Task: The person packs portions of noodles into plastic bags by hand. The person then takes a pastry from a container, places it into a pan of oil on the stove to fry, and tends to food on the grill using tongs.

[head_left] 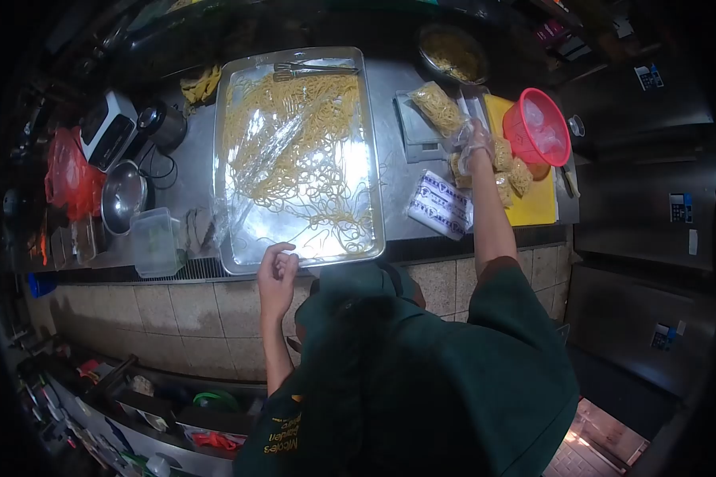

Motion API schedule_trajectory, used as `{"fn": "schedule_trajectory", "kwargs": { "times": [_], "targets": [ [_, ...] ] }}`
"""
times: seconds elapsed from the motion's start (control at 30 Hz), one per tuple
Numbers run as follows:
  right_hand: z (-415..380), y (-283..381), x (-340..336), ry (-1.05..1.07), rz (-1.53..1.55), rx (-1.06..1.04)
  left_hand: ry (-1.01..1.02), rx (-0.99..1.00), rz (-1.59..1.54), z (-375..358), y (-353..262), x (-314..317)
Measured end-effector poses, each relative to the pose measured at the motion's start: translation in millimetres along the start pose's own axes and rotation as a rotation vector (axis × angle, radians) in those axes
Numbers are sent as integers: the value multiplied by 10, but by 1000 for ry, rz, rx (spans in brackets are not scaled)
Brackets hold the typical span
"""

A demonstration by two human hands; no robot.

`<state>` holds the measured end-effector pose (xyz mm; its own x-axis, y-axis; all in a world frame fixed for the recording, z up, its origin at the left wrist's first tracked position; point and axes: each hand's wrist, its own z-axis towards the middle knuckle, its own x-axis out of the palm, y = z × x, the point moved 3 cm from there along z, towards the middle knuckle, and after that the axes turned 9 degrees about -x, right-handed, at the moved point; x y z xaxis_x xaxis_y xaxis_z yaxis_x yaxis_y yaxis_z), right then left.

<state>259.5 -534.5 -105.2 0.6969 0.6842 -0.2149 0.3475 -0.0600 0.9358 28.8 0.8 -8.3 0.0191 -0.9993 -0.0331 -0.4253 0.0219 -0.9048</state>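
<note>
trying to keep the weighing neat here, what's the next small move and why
Probably shift the bag of noodles squarely over the scale with the right hand: the bag appears to overhang the scale's edge, and that hand is already at its end.
</note>
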Motion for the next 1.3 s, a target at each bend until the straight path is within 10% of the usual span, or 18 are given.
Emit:
{"fn": "schedule_trajectory", "kwargs": {
  "times": [0.47, 1.3],
  "targets": [
    [-536, -42, -580, -217, 60, 50, 101, 19, 55, 107, -74, 168],
    [-522, 106, -263, 150, -126, 148, 50, 19, 89, -2, -26, 178]
  ]
}}
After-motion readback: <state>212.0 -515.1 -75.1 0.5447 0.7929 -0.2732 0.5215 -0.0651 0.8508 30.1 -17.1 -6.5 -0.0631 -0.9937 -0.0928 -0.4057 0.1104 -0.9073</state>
